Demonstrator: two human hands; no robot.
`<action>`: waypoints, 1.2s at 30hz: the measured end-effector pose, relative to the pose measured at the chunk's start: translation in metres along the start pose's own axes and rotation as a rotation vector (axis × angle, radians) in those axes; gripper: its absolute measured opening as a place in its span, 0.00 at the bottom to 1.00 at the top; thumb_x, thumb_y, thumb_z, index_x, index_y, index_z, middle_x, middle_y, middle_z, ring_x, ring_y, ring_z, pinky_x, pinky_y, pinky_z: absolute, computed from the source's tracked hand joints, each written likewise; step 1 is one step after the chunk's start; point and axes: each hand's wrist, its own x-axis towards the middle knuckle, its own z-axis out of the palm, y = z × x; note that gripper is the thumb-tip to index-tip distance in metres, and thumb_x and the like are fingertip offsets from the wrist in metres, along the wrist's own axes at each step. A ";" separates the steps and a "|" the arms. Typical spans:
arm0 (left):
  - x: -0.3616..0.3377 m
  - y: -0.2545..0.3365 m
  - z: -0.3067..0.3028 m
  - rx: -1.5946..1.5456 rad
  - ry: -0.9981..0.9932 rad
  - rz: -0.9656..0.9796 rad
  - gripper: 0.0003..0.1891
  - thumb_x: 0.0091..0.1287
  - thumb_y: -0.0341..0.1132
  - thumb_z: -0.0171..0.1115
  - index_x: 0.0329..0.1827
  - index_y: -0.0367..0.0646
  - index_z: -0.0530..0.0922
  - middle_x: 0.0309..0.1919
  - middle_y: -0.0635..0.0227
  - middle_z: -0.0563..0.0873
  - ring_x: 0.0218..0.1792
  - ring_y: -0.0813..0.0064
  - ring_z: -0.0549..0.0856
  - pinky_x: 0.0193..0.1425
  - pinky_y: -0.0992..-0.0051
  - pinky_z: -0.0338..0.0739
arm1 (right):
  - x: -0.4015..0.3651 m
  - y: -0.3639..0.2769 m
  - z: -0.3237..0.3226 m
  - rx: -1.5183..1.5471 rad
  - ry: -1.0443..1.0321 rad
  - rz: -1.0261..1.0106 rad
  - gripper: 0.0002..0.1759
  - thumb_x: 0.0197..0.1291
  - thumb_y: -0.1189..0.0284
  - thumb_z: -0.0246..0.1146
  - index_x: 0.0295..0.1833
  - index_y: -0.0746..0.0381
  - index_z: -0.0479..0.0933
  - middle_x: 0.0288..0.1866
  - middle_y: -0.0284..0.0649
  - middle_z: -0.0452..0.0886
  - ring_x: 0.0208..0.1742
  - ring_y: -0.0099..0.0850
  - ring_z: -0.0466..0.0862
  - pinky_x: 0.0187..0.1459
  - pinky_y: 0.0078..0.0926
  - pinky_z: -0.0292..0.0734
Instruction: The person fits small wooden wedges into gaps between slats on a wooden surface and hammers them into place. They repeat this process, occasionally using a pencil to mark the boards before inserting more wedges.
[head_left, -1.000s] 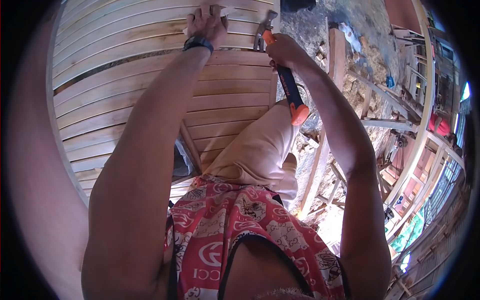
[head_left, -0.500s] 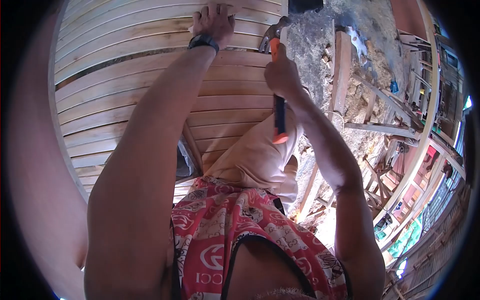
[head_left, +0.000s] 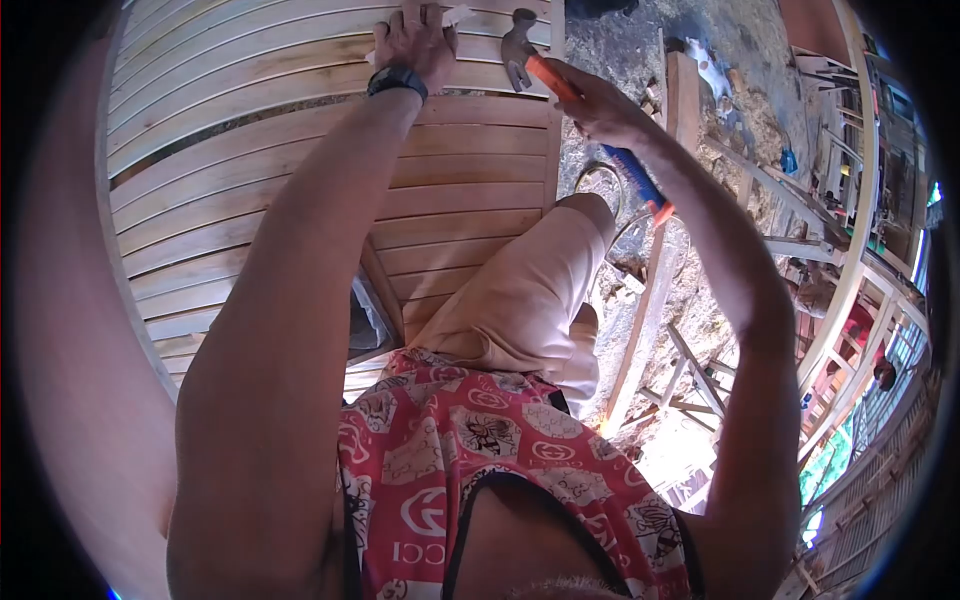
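Observation:
My right hand (head_left: pixel 607 104) is closed around the hammer (head_left: pixel 640 175), which has an orange and blue handle. The metal hammer head (head_left: pixel 518 50) hangs over the right edge of the slatted wooden panel (head_left: pixel 470 170). My left hand (head_left: pixel 415 50), with a dark watch (head_left: pixel 398 80) on its wrist, rests on the upper slats with its fingers bent. Something whitish (head_left: pixel 458 15) shows beside its fingertips, too small to make out. Whether my left fingers pinch anything is not visible.
A dark gap runs across the slats below my left hand. Right of the panel, a wooden beam (head_left: pixel 683 100) and a long board (head_left: pixel 640 330) lie over rough ground. A wooden frame (head_left: pixel 845 250) and a person in red (head_left: pixel 860 325) are at the far right.
My right hand has moved slightly right and up, tilting the hammer from nearly upright to a diagonal, its head further left. My left hand has shifted slightly left and up.

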 end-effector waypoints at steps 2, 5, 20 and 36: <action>-0.001 0.001 -0.004 -0.027 -0.025 -0.019 0.18 0.70 0.44 0.57 0.59 0.46 0.76 0.54 0.55 0.78 0.56 0.52 0.77 0.62 0.48 0.68 | -0.002 -0.025 -0.021 0.025 -0.251 0.240 0.36 0.72 0.72 0.60 0.82 0.46 0.60 0.30 0.33 0.77 0.22 0.19 0.74 0.24 0.23 0.75; 0.000 0.002 -0.006 0.152 -0.114 -0.006 0.23 0.73 0.51 0.54 0.64 0.48 0.75 0.60 0.60 0.76 0.61 0.58 0.78 0.64 0.52 0.67 | 0.013 -0.036 -0.040 -0.090 -0.362 0.253 0.35 0.74 0.71 0.59 0.83 0.44 0.59 0.31 0.39 0.79 0.25 0.24 0.77 0.30 0.28 0.79; 0.002 0.000 -0.005 -0.051 -0.119 -0.038 0.24 0.68 0.44 0.61 0.65 0.48 0.74 0.62 0.51 0.74 0.62 0.51 0.75 0.66 0.49 0.67 | 0.005 -0.026 -0.008 -0.442 -0.220 0.025 0.38 0.70 0.73 0.57 0.83 0.47 0.54 0.43 0.55 0.86 0.43 0.46 0.89 0.45 0.46 0.83; 0.003 0.003 -0.011 0.171 -0.193 -0.038 0.23 0.75 0.51 0.53 0.66 0.51 0.74 0.61 0.61 0.75 0.61 0.59 0.78 0.65 0.53 0.68 | -0.028 -0.077 0.027 -0.820 -0.190 0.196 0.35 0.72 0.76 0.51 0.82 0.47 0.54 0.50 0.52 0.83 0.47 0.51 0.89 0.45 0.50 0.87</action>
